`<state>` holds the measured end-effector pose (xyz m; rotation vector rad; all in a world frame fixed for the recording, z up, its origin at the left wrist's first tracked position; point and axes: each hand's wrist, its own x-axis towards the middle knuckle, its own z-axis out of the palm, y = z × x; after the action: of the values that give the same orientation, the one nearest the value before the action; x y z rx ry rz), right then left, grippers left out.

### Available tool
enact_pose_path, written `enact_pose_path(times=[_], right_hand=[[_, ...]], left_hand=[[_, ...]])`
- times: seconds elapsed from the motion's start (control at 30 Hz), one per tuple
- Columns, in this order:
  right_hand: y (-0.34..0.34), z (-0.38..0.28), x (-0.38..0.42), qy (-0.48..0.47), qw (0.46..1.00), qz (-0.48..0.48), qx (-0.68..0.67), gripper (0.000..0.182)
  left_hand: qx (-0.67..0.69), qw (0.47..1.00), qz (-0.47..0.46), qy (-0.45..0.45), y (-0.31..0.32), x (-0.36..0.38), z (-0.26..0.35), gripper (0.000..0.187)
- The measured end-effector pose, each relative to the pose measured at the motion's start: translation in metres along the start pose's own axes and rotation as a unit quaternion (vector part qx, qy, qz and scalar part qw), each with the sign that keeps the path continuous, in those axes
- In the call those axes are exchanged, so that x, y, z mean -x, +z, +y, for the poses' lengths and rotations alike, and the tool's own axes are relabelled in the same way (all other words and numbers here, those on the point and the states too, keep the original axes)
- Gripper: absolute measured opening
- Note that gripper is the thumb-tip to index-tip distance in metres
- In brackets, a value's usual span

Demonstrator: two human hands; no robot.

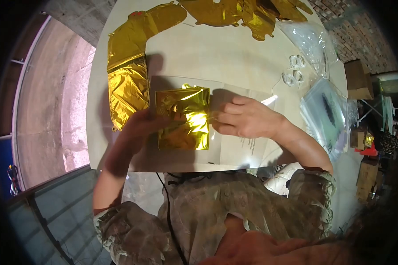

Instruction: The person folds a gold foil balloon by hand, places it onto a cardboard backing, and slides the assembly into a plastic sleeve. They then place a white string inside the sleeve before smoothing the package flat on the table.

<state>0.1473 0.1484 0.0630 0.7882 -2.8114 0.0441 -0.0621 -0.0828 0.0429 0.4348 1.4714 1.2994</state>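
A folded gold foil balloon, a flat shiny rectangle with a small tab at its top, lies in front of me near the table's front edge. Under and around it spreads a clear plastic bag with small print on its right part. My left hand, in shadow, reaches over the foil's left side with fingers stretched out across it. At the right edge of the foil, my right hand is closed, its curled fingertips pinching the bag's film. The right thumb is partly hidden.
A long bent gold foil balloon lies at the left, and more gold foil pieces along the far edge. Rolls of white ribbon, a crumpled clear bag and a stack of plastic bags are at the right. Cardboard boxes stand beyond the table.
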Motion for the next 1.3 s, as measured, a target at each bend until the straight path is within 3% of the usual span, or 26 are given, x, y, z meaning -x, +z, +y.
enact_pose_path(times=[0.07,0.23,0.37,0.43,0.6,1.0,1.07,1.17,1.3], right_hand=[[-0.002,0.000,-0.001,-0.002,1.000,-0.023,0.002,0.022],[0.003,0.002,0.006,0.107,0.989,-0.035,-0.091,0.016],[0.011,0.001,0.021,0.100,0.990,-0.005,-0.099,0.021],[0.018,0.002,0.026,0.039,0.997,0.064,-0.028,0.031],[0.017,0.000,0.029,0.015,0.999,0.026,-0.040,0.042],[0.010,0.002,0.014,-0.016,0.998,0.022,-0.061,0.021],[0.010,0.002,0.013,0.008,0.997,0.000,-0.079,0.018],[0.006,0.002,0.004,0.062,0.989,0.015,-0.133,0.015],[0.001,0.010,-0.003,0.068,0.991,-0.003,-0.115,0.014]], left_hand=[[-0.080,0.996,0.015,-0.045,-0.004,-0.002,0.001,0.022],[-0.067,0.996,-0.016,-0.059,-0.005,0.001,0.006,0.028],[-0.124,0.990,-0.022,-0.057,-0.008,0.003,0.006,0.027],[-0.107,0.993,-0.015,-0.043,-0.003,0.006,0.006,0.026],[-0.122,0.991,-0.036,-0.041,-0.009,0.007,0.009,0.026],[-0.181,0.982,-0.037,-0.046,-0.005,0.003,0.025,0.026],[-0.238,0.970,-0.031,-0.037,-0.005,0.001,0.024,0.025],[-0.217,0.974,-0.046,-0.039,-0.002,-0.001,0.028,0.025],[-0.230,0.972,-0.030,-0.033,-0.006,-0.006,0.020,0.026]])
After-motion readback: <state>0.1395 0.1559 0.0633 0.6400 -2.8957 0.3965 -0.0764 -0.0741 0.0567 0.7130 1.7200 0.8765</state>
